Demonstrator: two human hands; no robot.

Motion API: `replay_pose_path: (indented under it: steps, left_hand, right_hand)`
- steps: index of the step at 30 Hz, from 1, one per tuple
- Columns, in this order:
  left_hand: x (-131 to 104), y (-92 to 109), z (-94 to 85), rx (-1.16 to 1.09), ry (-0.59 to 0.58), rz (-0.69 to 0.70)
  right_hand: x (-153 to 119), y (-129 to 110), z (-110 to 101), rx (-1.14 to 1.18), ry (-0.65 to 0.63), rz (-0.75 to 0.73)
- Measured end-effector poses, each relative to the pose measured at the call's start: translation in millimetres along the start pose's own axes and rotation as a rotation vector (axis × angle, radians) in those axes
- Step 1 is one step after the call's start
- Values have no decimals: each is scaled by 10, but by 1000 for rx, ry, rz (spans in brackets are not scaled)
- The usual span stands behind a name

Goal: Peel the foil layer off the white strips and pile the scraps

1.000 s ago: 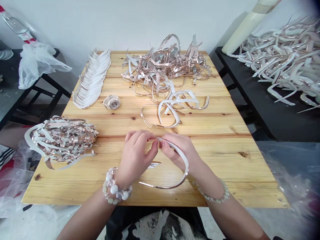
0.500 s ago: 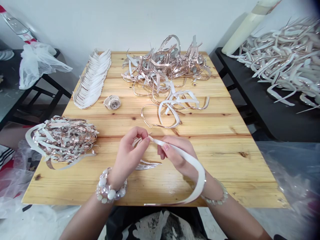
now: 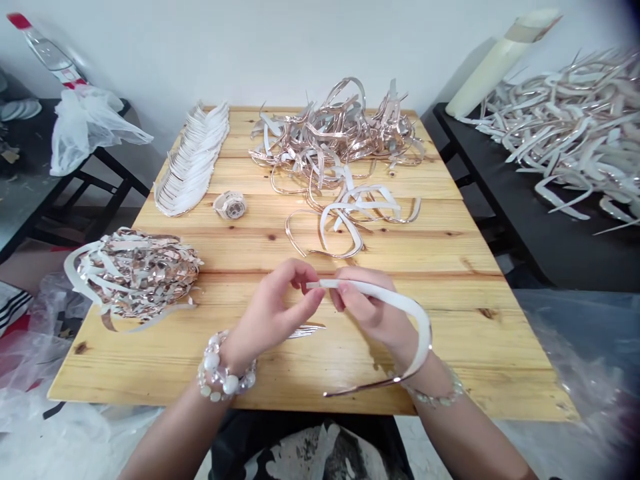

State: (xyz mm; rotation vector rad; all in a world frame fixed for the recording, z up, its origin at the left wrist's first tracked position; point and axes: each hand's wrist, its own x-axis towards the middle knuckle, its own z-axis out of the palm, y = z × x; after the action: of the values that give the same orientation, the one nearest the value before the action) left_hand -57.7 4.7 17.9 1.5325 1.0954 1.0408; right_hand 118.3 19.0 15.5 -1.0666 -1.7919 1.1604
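Note:
My right hand (image 3: 376, 308) pinches a long curved white strip (image 3: 423, 328) with a shiny rose-gold edge near one end. From there the strip bends round over my right wrist, and its free tail hangs near the table's front edge. My left hand (image 3: 273, 313) is at the strip's narrow tip, which lies between its thumb and curled index finger. Partly hidden under my left hand, several thin shiny strips (image 3: 307, 331) lie on the wooden table (image 3: 450, 353). Beyond my hands are loose curved strips (image 3: 345, 207), white and rose-gold.
A tangled heap of strips (image 3: 340, 127) lies at the back. On the left are a neat row of white strips (image 3: 193, 160), a small tape roll (image 3: 230, 205) and a bundled ball of strips (image 3: 140, 273). A black side table (image 3: 530, 233) holds more strips.
Both hands have moved slightly right with the strip, and its tail has swung right and up. My left thumb and index finger have parted a little. The whole view has shifted slightly.

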Motion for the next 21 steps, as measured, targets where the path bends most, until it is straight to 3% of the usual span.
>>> replay_pose_path:
  steps: [3, 10, 14, 18, 21]
  left_hand:
    - [-1, 8, 26, 80, -19, -56]
    - [11, 17, 41, -15, -88, -140]
    - [-10, 35, 33, -88, -107, -162]
    - [-31, 50, -11, -301, -147, -170]
    - [-42, 44, -26, -435, -81, -131]
  right_hand:
    - [7, -3, 8, -38, -31, -31]
    - [5, 31, -62, 47, -103, -36]
    - [20, 45, -24, 330, -125, 71]
    - [38, 50, 117, 696, -50, 256]
    - [38, 41, 181, 614, -72, 328]
